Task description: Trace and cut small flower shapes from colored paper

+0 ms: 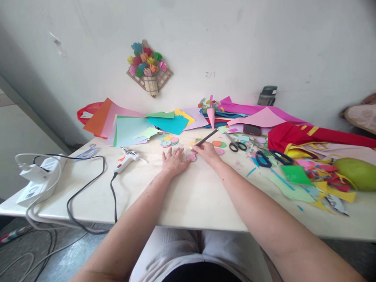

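My right hand (207,153) grips a dark pencil (209,136), its lower end down among small cut papers in the middle of the table. Flat on the tabletop lies my left hand (175,162), fingers spread, holding nothing. Between the two hands is a small pink paper piece with a green edge (192,158). Several coloured paper rounds (169,141) are just beyond my left hand. An orange paper round (216,144) and a pink paper round (219,151) lie by my right hand.
A white glue gun (124,163) and a power strip (43,183) with cables are at left. Coloured paper sheets (136,127) line the back, near a pink paper cone with flowers (210,116). Scissors (237,147), more scissors (263,159) and paper scraps (298,174) lie at right.
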`<state>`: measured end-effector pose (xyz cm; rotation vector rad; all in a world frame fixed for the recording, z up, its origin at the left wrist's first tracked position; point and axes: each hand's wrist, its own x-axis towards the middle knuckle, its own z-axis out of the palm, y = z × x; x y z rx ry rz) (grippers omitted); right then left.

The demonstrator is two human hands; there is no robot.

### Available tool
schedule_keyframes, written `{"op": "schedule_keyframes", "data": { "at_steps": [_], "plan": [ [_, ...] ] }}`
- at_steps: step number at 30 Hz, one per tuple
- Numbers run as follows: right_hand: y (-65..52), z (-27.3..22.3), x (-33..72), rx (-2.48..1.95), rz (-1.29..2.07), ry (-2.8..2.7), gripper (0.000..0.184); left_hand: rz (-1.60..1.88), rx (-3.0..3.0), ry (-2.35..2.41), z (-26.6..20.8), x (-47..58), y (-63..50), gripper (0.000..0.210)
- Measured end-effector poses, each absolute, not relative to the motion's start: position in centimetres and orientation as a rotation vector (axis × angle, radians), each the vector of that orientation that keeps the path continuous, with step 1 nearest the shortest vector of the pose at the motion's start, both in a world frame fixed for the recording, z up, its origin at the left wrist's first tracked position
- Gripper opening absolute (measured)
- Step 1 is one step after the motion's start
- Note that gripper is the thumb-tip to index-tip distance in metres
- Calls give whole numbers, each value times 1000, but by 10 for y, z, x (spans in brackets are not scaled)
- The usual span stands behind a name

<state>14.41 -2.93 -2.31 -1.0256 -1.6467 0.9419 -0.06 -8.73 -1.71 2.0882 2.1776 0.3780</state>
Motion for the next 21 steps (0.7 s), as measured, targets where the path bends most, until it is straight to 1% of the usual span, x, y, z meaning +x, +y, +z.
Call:
{"op": "schedule_keyframes", "data": {
  "at_steps": [4,7,10,13,21],
  "plan": [
    [-35,-17,142,-958,953,-1613,21,371,2097,2181,-18,-1,-87,67],
    [-39,-14,141,-981,975,-1731,17,371,2098,2178,-18,-2,-86,68],
    [-41,-14,141,-1059,903,-1882,13,379,2092,2180,-20,-2,-85,69],
    [-40,-15,141,-1096,823,-1936,15,385,2102,2182,-22,-3,-84,69],
    [-38,-20,139,-1069,763,-1999,21,354,2120,2210,-24,-4,-84,70]
  ]
}}
